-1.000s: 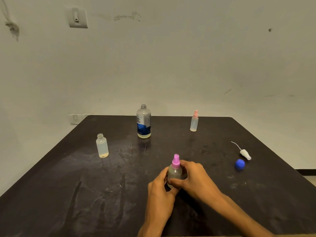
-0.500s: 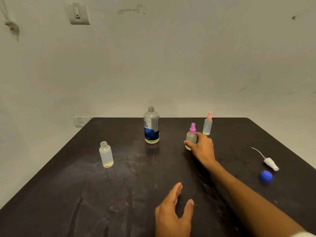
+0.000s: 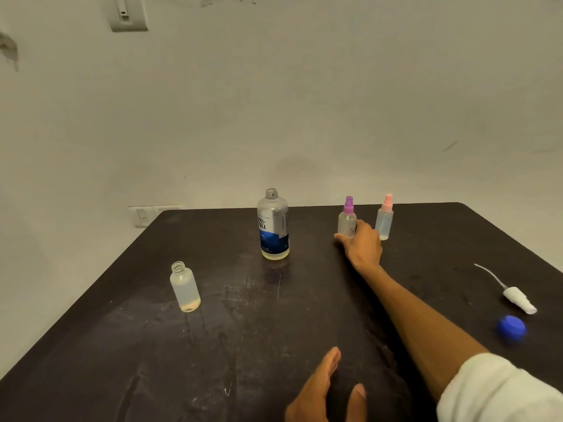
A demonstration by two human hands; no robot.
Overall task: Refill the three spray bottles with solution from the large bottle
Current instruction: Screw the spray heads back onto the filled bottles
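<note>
Uncapped bottle (image 3: 184,287): far left of the dark table (image 3: 91,345); upright, neck bare, only a shallow yellowish pool at its base; by the look of it, the one not yet refilled.
Large bottle (image 3: 273,224): mid-table toward the back edge; upright, cap off, a thin layer of solution at the bottom; untouched by either hand.
Left hand (image 3: 327,394): low at the near edge; fingers straight and relaxed, holding nothing; a second ago it steadied the purple-topped bottle close to the body, since let go.
Purple-topped bottle (image 3: 347,219): now at the back right, upright, sprayer on, just beside the pink one; carried there from the near centre within the last second.
Right hand (image 3: 362,245): arm stretched across the table; fingers against the bottle's lower side; whether they grip it or have just let go I cannot tell.
Pink-topped bottle (image 3: 385,219): upright, sprayer on, right of the purple one, near but apart.
White sprayer head (image 3: 518,298): lying loose at the right edge, dip tube trailing; blue cap (image 3: 511,328) just in front.
Meaning: two bottles closed and parked together; judged two of three done; next likely the uncapped bottle, then its white sprayer.
</note>
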